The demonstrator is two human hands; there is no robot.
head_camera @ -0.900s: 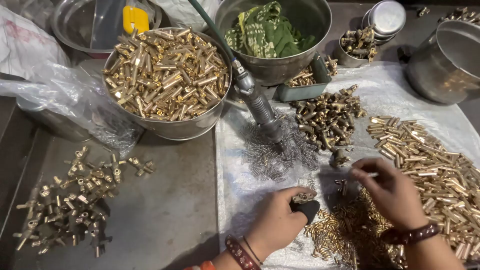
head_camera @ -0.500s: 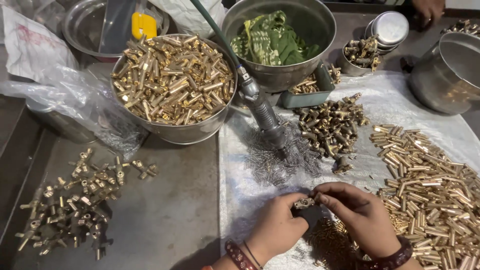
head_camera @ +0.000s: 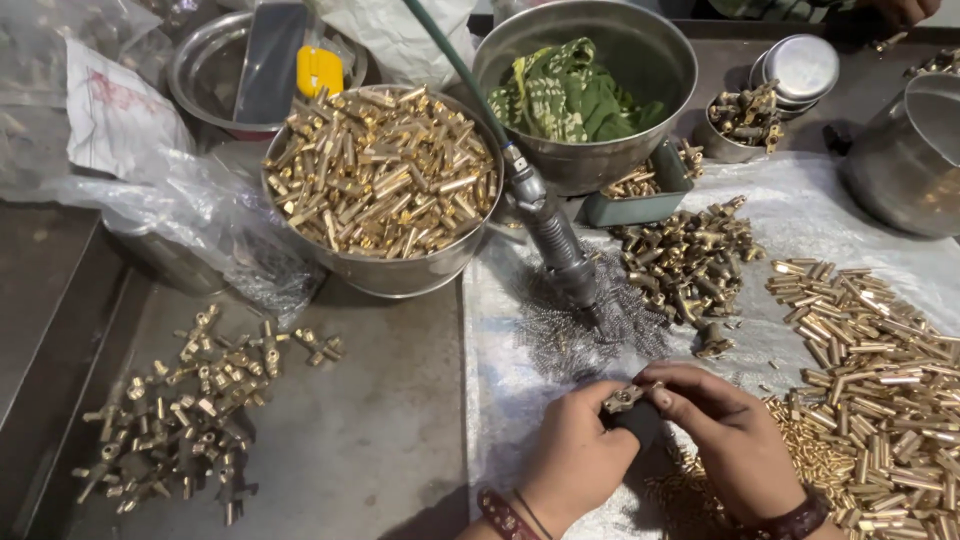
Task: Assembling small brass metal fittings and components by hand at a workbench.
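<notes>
Both hands meet low in the middle of the view, over a clear plastic sheet (head_camera: 830, 215) spread on the worktop (head_camera: 380, 440). The left hand (head_camera: 572, 455) and the right hand (head_camera: 728, 432) each pinch one end of a small brass fitting (head_camera: 628, 396), so both grips are closed on it, fingertips nearly touching; a dark piece sits just under the fitting between the hands (what it is cannot be told). Just above the hands lies a heap of thin wire springs (head_camera: 580, 335), and the metal end of a hose (head_camera: 545, 225) comes down into that heap from the upper middle. To the right of the right hand, a broad spread of brass tubes (head_camera: 880, 370) covers the sheet, with smaller brass bits (head_camera: 800, 450) lying beside the wrist. Further up, near the springs, is a pile of darker fittings (head_camera: 690, 255). A steel bowl (head_camera: 385, 272) full of brass tubes stands to the upper left of the hands, and behind it to the right a second steel bowl (head_camera: 660, 70) holds a green cloth (head_camera: 570, 95). On the bare worktop at far left, well apart from the hands, lies a scatter of brass tee pieces (head_camera: 190, 400).
</notes>
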